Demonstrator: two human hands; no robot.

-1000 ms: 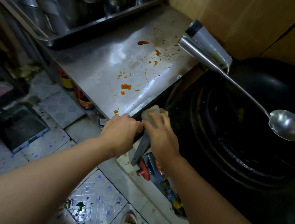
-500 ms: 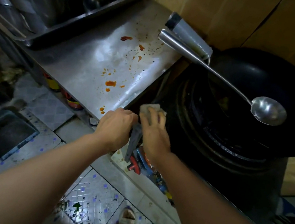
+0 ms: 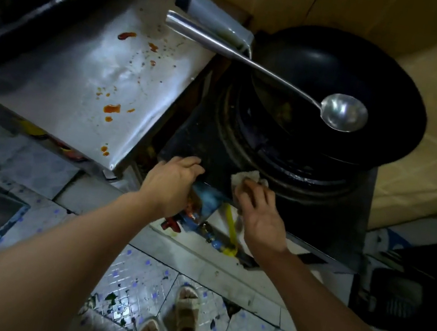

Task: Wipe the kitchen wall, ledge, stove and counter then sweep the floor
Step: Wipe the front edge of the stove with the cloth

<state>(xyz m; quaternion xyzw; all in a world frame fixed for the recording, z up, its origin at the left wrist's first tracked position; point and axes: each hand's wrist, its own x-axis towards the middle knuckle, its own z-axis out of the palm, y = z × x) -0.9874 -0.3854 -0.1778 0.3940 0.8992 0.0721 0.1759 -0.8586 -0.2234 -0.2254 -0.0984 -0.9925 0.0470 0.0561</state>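
Two hands at the stove [image 3: 203, 145]: right hand [image 3: 260, 212] presses a rag [image 3: 244, 177] onto its front edge, fingers flat; left hand [image 3: 171, 183] rests beside, fingers loosely spread, holding nothing.

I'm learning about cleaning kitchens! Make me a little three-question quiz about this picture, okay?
1. True or false: the ladle rests with its bowl over the black wok.
2. Which of the hands presses the cloth on the stove? A) left hand B) right hand C) both
3. Fill in: the orange-red sauce spots lie on the steel ____.

Key
1. True.
2. B. The left hand only rests on the stove's front edge.
3. Counter, which still shows spills, so it looks not yet wiped.
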